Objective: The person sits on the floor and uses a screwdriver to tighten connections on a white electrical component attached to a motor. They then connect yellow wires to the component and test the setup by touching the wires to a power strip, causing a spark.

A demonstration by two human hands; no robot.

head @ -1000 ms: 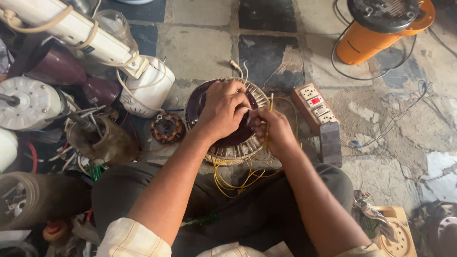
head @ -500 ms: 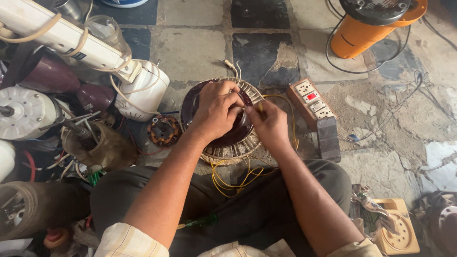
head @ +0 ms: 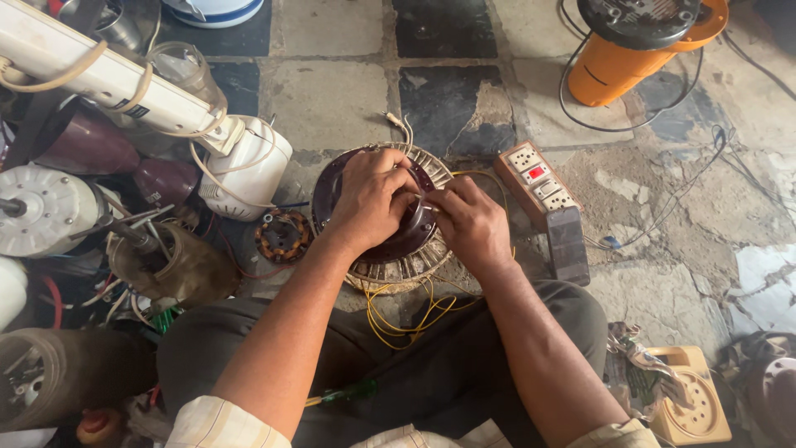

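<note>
A round ceiling-fan motor [head: 390,249] with a dark maroon cover and a slotted pale winding ring lies on the floor in front of my crossed legs. My left hand [head: 369,199] is spread over the cover, fingers curled onto its middle. My right hand [head: 468,220] pinches at the shiny hub beside the left fingers; what it grips is hidden. Yellow wires [head: 406,311] trail from under the motor toward my lap. White leads stick out at the motor's far edge.
A wooden switch-and-socket board [head: 539,178] with a dark block lies right of the motor. An orange appliance [head: 638,41] stands at the back right. Motors, a small copper stator [head: 282,236], a white appliance [head: 249,170] and fan parts crowd the left. A yellow fan part [head: 688,398] sits at the lower right.
Both hands stay on the motor hub with small finger movements. The view has drifted slightly, so the motor sits a little lower and left.
</note>
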